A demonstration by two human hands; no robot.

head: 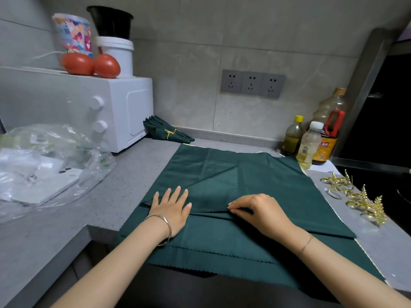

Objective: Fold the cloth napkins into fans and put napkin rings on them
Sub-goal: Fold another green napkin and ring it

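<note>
On the counter [133, 174], the left hand [172, 211] is pressing straight fingers onto the green napkin [255, 174]. The right hand [260, 212] is pinching its fold, fingertips partly hiding underneath.

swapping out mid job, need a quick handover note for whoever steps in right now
Left hand: flat, pressing the top napkin beside its near fold.
Right hand: pinching that fold's edge.
Done: a finished fan, ringed in gold, lies by the microwave; the first pleat is started.
Left: pleat the rest, slip on one of the gold napkin rings at the counter's right side, then do the green cloth underneath.
</note>
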